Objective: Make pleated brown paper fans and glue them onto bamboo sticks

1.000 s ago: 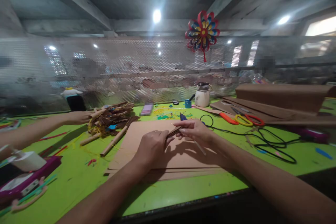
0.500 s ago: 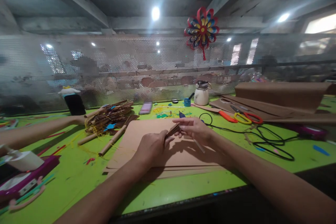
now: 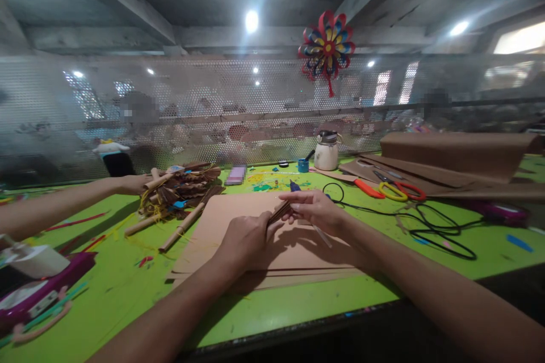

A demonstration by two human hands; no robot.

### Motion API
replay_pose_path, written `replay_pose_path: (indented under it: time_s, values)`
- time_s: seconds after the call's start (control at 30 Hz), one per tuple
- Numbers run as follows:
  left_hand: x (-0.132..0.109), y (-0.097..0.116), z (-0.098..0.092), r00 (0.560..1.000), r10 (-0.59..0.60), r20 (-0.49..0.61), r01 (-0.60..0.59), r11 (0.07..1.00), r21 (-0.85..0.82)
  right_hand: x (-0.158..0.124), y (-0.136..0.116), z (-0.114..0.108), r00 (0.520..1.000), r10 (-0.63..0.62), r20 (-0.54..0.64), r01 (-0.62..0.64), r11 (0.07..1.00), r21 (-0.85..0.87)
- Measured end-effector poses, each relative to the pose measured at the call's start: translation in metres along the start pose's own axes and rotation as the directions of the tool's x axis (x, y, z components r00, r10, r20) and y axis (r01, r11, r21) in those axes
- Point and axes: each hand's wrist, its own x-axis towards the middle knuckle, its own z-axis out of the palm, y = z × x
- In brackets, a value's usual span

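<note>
A small pleated piece of brown paper point(image 3: 279, 213) sits between my two hands, above a stack of brown paper sheets point(image 3: 230, 210). My left hand point(image 3: 244, 241) is closed on its near left end, thumb and fingers pinching the folds. At the far right end, my right hand point(image 3: 315, 209) has its fingers around the paper, the index finger stretched along the top. A thin whitish stick point(image 3: 322, 236) shows below my right palm; whether the hand touches it I cannot tell. Just behind the fingers, a dark blue pointed tip point(image 3: 294, 185) sticks up, its body hidden.
Left, another person's hand point(image 3: 138, 184) touches a bundle of pleated brown paper pieces point(image 3: 183, 190). Scissors point(image 3: 394, 190), a black cord point(image 3: 430, 232) and large brown paper point(image 3: 460, 156) lie right. Behind stand a blue pot point(image 3: 303, 165) and a white jug point(image 3: 327, 153).
The other person's hand and the paper bundle at left have shifted slightly, and the bundle's pieces are turned differently. My own hands and the pleated paper stay almost in place.
</note>
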Motion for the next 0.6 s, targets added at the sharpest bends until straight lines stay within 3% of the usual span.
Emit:
replay_pose_path:
  time_s: [0.3,0.6]
  values:
    - [-0.0009,-0.0025,0.0082,0.994,0.019,-0.109,-0.023,0.999,-0.036,-0.0006,0.0008,-0.0037,0.996,-0.071,0.049,0.082,0.959,-0.273]
    - [-0.001,-0.0026,0.0072,0.996,0.0,-0.088,-0.005,0.998,-0.061,0.0009,0.0005,-0.0009,0.997,-0.079,-0.009,0.066,0.888,-0.454]
